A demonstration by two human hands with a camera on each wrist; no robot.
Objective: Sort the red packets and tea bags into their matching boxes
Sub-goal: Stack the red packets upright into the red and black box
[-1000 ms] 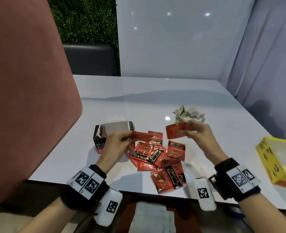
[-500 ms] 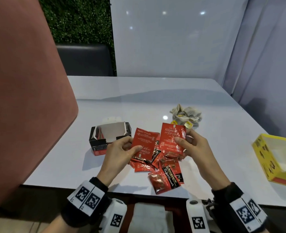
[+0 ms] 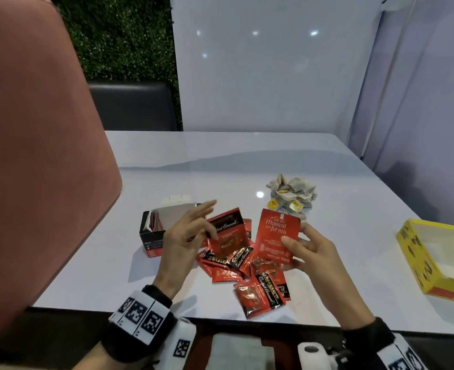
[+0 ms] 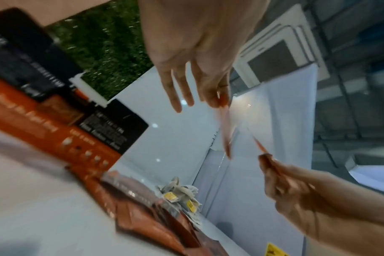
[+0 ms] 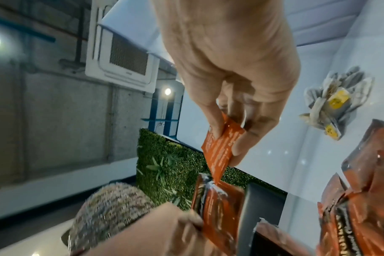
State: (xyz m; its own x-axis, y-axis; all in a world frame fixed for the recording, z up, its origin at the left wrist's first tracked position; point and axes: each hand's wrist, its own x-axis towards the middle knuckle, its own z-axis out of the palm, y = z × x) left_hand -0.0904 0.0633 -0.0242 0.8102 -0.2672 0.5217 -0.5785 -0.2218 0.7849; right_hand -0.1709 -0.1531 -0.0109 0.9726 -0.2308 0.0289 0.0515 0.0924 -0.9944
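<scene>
Above packet pile (image 3: 243, 265), hands, each pinching one packet

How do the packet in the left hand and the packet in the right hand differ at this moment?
The left-hand packet shows its front with a black band and script; the right-hand packet shows a plain red face with white text. The left hand pinches its packet with the other fingers spread; the right hand pinches its packet at the lower edge. Both are red and held above the pile.
</scene>
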